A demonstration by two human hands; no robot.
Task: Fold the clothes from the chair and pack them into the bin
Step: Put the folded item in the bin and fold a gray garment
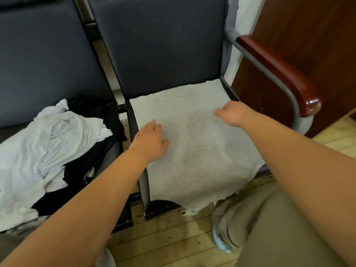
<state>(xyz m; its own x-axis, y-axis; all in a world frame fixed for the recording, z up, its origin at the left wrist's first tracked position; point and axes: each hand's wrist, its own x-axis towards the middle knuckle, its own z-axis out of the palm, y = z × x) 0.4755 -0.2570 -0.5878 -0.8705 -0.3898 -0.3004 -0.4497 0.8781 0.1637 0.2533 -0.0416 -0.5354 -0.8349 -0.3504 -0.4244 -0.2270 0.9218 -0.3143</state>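
Observation:
A pale grey towel (pixel 200 151) lies spread flat over the seat of the right-hand chair (pixel 163 45), its front edge hanging over the seat. My left hand (pixel 150 140) rests flat on the towel's left side with straight fingers. My right hand (pixel 234 113) is on the towel's far right part, its fingers bent down onto the cloth; whether they pinch it is hidden. On the left chair's seat sits a heap of white clothes (pixel 48 143) over black clothes (pixel 84 174). No bin is in view.
A wooden armrest (pixel 279 74) on a grey metal frame borders the right chair, with a brown wooden panel (pixel 308 35) behind it. Wooden floorboards (pixel 173 237) lie below. My knee in khaki cloth (pixel 289 228) fills the lower right.

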